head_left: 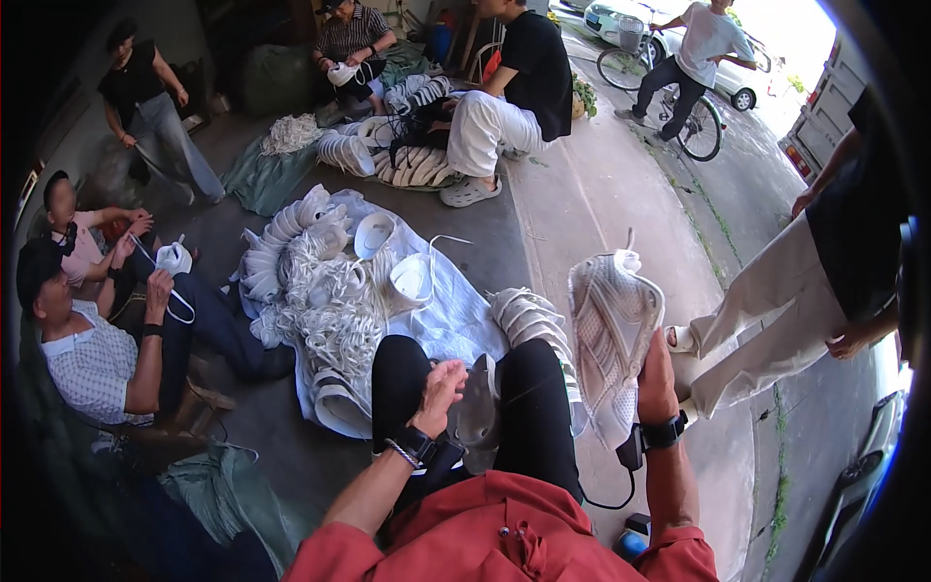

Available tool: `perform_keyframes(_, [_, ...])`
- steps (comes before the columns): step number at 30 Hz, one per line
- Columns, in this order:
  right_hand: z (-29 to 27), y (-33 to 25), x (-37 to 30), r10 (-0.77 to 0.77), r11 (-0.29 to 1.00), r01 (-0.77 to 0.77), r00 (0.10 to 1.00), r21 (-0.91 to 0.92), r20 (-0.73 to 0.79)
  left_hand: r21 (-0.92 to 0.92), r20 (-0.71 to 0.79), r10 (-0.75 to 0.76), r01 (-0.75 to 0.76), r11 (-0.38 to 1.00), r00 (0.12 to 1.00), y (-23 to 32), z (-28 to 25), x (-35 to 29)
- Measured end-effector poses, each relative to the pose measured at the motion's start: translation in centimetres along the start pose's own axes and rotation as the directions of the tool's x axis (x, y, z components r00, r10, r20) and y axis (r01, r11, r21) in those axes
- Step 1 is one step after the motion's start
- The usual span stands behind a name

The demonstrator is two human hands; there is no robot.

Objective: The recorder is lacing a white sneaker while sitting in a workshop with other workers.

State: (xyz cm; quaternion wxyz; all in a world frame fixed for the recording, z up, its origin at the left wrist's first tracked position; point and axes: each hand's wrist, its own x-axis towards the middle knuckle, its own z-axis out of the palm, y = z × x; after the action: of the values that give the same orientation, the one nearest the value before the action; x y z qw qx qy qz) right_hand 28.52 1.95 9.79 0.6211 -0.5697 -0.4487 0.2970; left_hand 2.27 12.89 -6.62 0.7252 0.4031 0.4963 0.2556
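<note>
My right hand (658, 383) grips a white woven shoe upper (616, 335), held up to the right of my knees. A short lace end sticks up from its top. My left hand (441, 393) hovers over my lap, holding nothing I can see, its fingers loosely extended. Just past my right knee stands a nested row of white shoe uppers (533, 315). Ahead and to the left, a heap of white laces (339, 320) lies among more uppers on a pale blue sheet (451, 325). One single upper (412, 279) sits at the heap's right side.
Two seated people are at the left, one holding a white upper (175, 258) and its lace. Farther back, others sit around a second pile of uppers (412, 167). A standing person's legs (776, 301) are close at my right. Green sacks (228, 495) lie at lower left.
</note>
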Motion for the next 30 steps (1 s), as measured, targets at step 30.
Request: perform_keyframes(30, [-1.3,8.5,1.1,-0.098,0.838,0.308,0.897,-0.45,0.431,-0.536,0.635,0.061,0.382,0.753,0.77,4.9,-0.8,-2.7])
